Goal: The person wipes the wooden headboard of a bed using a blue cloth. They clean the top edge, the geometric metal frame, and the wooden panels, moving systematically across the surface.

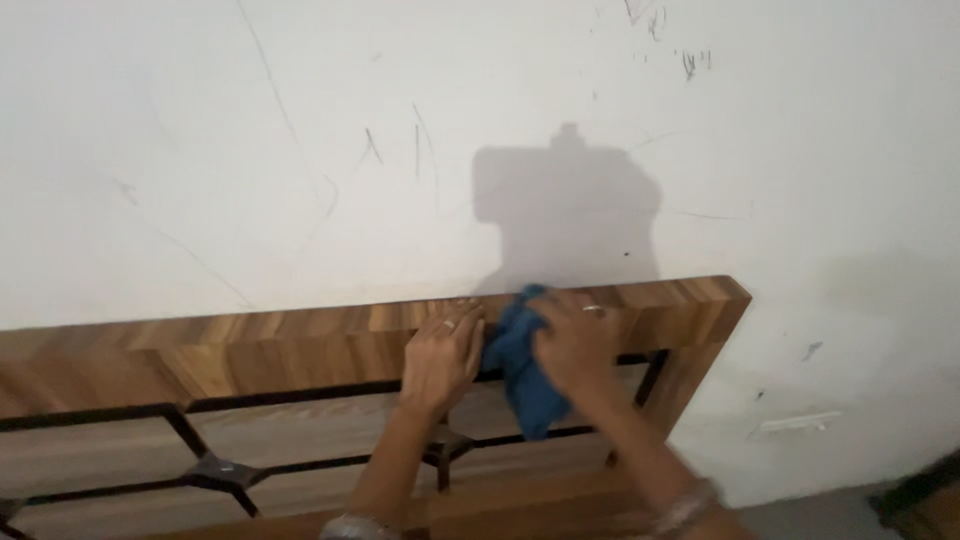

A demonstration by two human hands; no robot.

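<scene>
Against a scuffed white wall (250,150), wooden headboard (250,345); blue cloth (520,375) under right fingers (580,310), left fingers (455,325) flat beside.

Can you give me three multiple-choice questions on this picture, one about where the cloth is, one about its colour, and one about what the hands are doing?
1. Where is the cloth?
A. on the floor
B. against the top rail of the wooden headboard
C. hanging from a hook on the wall

2. What colour is the cloth?
A. blue
B. red
C. yellow

3. What is the state of the hands?
A. both hang free in the air
B. both are closed on a hammer
C. the right hand presses the cloth while the left hand lies flat on the wood

Answers:
1. B, since the cloth sits bunched on the rail near its right end, in front of the white wall.
2. A, since it shows dark blue against the brown wood.
3. C, since the right hand's grip covers the cloth and the left palm rests beside it.
</scene>
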